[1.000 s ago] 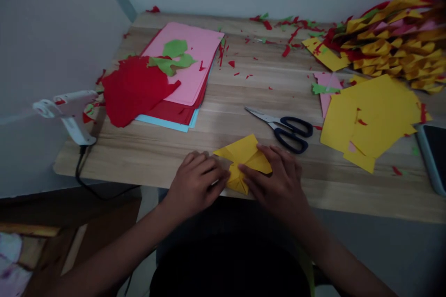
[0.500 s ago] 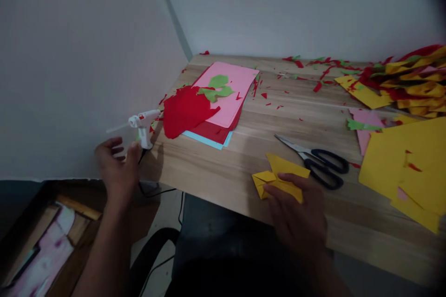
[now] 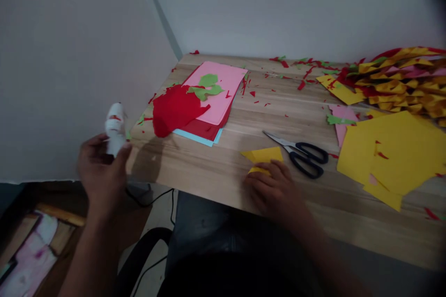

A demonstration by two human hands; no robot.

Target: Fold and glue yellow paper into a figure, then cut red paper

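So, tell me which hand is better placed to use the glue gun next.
Probably the left hand: it holds the glue gun, while the right hand is on the folded yellow paper.

Plastic glue gun [image 3: 115, 127], matt paper [image 3: 266, 155], wood-grained tabletop [image 3: 209, 171]

Item: our left hand [image 3: 103, 171], well left of the scissors [image 3: 291, 147], fingers curled, thumb upright. Item: our right hand [image 3: 273, 189], nearer us than the scissors (back upward), fingers bent.
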